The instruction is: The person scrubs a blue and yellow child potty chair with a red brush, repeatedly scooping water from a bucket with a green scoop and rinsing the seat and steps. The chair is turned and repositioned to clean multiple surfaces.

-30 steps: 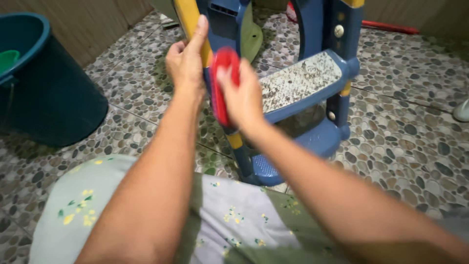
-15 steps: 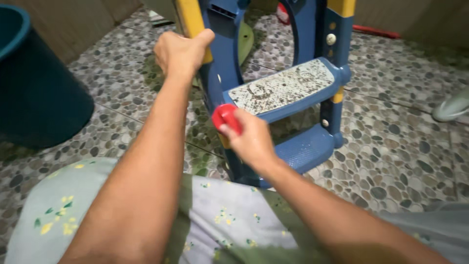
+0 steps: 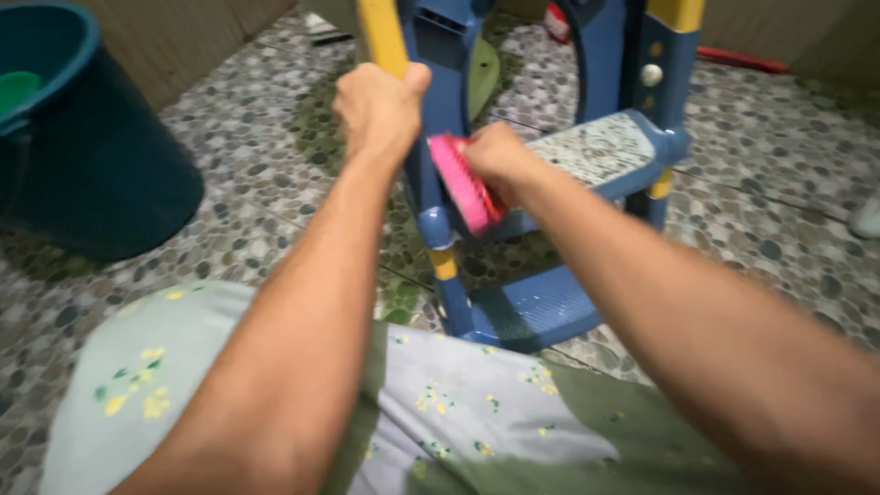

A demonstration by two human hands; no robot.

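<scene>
Head view: left hand (image 3: 380, 108) fisted round stiff yellow rail (image 3: 383, 37), steadying light plastic step ladder (image 3: 587, 151); right hand (image 3: 500, 160) clamps rigid pink scrub brush (image 3: 461, 188) by its back.

Both arms reach forward; left hand (image 3: 380, 105) fisted, right hand (image 3: 500, 160) curled closed.

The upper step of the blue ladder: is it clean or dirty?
Dirty. The upper step is covered with dark specks and grime, beside the right hand holding the pink brush.
</scene>
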